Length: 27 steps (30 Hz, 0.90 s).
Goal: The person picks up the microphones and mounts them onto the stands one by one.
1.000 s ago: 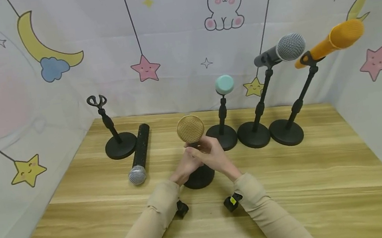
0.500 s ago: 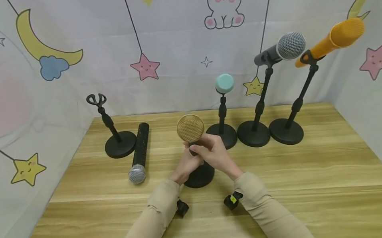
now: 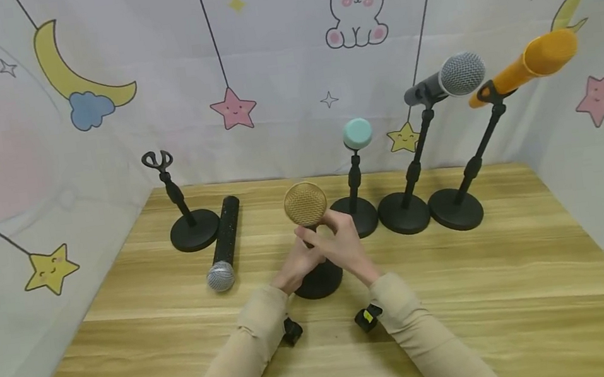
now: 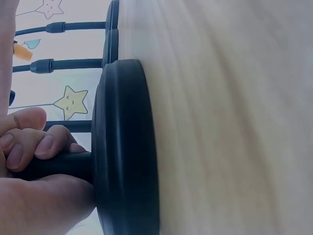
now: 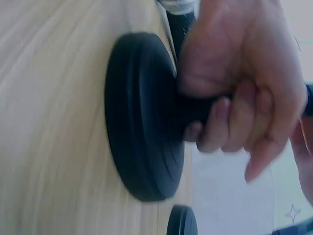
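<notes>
Right hand (image 3: pixel 343 247) shifts its thumb leftward beneath the gold-mesh microphone (image 3: pixel 305 204).

It pinches the neck; left hand (image 3: pixel 297 266) grips the desktop stand (image 3: pixel 319 285) beneath; likely an adjustment, calling next for steady bracing.

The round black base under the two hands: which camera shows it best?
The right wrist view: nearly the whole round black base fits in the picture. The left wrist view cuts it off at the bottom edge; the head view shows it from above, partly hidden.

The wood-grain table (image 3: pixel 502 315) bears five black stands (image 3: pixel 319 284) and one microphone (image 3: pixel 225 240).
</notes>
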Each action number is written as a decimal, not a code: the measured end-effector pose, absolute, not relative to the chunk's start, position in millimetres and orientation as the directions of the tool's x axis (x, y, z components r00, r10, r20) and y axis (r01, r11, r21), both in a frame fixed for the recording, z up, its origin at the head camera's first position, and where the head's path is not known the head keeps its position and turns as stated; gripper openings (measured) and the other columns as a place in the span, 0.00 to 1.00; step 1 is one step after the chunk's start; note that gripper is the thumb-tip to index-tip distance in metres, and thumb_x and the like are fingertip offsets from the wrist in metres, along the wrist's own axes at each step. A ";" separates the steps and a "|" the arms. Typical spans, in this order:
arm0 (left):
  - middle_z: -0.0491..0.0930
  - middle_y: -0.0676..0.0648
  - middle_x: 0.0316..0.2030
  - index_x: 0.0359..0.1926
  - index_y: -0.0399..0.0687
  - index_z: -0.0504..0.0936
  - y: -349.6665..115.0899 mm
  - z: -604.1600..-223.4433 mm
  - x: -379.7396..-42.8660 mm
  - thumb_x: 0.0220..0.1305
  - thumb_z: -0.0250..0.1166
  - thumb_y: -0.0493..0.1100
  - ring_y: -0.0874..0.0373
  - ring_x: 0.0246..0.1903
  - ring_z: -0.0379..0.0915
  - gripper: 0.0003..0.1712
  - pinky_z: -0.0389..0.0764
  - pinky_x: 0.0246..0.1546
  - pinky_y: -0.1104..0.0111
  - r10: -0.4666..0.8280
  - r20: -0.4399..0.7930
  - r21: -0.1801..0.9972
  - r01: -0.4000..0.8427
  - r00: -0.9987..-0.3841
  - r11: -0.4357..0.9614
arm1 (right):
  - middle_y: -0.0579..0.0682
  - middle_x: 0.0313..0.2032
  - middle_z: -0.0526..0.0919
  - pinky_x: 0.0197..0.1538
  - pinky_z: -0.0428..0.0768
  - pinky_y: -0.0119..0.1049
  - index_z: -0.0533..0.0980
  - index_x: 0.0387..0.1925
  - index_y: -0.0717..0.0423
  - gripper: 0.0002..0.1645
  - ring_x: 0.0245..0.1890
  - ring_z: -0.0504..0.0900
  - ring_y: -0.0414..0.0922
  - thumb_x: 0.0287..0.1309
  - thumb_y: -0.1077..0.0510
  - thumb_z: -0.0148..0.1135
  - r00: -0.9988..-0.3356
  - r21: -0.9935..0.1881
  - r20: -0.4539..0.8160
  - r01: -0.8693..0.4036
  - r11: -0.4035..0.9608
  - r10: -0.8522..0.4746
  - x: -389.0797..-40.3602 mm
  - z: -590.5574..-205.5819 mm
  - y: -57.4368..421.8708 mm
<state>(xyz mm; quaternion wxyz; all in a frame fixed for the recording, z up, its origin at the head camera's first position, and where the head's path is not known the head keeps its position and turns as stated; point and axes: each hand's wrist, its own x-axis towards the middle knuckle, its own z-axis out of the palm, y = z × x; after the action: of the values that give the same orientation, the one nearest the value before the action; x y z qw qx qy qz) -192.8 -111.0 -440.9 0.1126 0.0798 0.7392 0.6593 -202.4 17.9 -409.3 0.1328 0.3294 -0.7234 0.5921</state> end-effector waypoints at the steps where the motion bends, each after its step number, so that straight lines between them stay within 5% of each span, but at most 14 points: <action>1: 0.60 0.56 0.16 0.43 0.45 0.71 -110.4 -441.7 -193.2 0.67 0.56 0.40 0.63 0.19 0.55 0.05 0.64 0.30 0.68 0.260 -0.071 0.991 -0.040 -0.963 0.124 | 0.61 0.42 0.87 0.51 0.83 0.46 0.82 0.46 0.62 0.11 0.44 0.85 0.46 0.61 0.66 0.67 -0.740 -0.778 0.573 -0.627 0.051 -0.352 -203.2 -409.5 20.6; 2: 0.59 0.57 0.16 0.36 0.48 0.70 -109.7 -442.0 -193.7 0.67 0.55 0.40 0.63 0.18 0.54 0.02 0.63 0.30 0.69 0.250 -0.080 0.991 -0.049 -0.965 0.128 | 0.63 0.44 0.87 0.54 0.83 0.45 0.82 0.47 0.64 0.11 0.46 0.85 0.48 0.63 0.67 0.65 -0.732 -0.787 0.562 -0.616 0.022 -0.385 -204.1 -409.4 23.5; 5: 0.57 0.57 0.14 0.20 0.52 0.59 -108.7 -442.6 -195.4 0.65 0.54 0.37 0.62 0.18 0.52 0.18 0.61 0.28 0.70 0.228 -0.091 0.989 -0.061 -0.969 0.138 | 0.67 0.47 0.85 0.59 0.81 0.42 0.79 0.51 0.68 0.13 0.50 0.85 0.53 0.68 0.66 0.61 -0.703 -0.805 0.535 -0.593 -0.028 -0.469 -206.4 -408.2 30.7; 12: 0.57 0.57 0.15 0.20 0.52 0.58 -106.0 -441.3 -196.1 0.64 0.52 0.34 0.62 0.18 0.51 0.18 0.60 0.28 0.70 0.245 -0.076 0.989 -0.042 -0.966 0.141 | 0.67 0.49 0.84 0.56 0.82 0.37 0.79 0.52 0.71 0.14 0.47 0.84 0.55 0.68 0.67 0.59 -0.696 -0.815 0.476 -0.579 0.028 -0.537 -208.2 -405.1 36.1; 18: 0.57 0.56 0.13 0.16 0.52 0.58 -105.9 -442.3 -195.5 0.59 0.51 0.32 0.62 0.17 0.50 0.19 0.58 0.26 0.70 0.226 -0.085 0.989 -0.054 -0.971 0.139 | 0.63 0.42 0.83 0.44 0.80 0.39 0.79 0.46 0.68 0.10 0.38 0.79 0.45 0.62 0.70 0.64 -0.695 -0.750 0.541 -0.653 0.101 -0.474 -207.9 -405.4 30.8; 27: 0.58 0.57 0.13 0.15 0.52 0.59 -106.8 -442.7 -194.3 0.64 0.54 0.35 0.62 0.18 0.53 0.22 0.61 0.27 0.69 0.242 -0.075 0.990 -0.042 -0.967 0.138 | 0.61 0.41 0.83 0.40 0.77 0.39 0.79 0.47 0.65 0.16 0.34 0.77 0.49 0.57 0.68 0.71 -0.683 -0.689 0.608 -0.707 0.158 -0.405 -206.7 -409.0 26.6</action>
<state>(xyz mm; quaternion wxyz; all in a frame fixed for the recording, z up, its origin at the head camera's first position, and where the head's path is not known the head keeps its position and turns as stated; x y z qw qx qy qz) -194.3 -106.8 -442.7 0.1086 0.0670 0.7465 0.6530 -206.7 26.6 -409.0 0.1419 0.3719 -0.7476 0.5317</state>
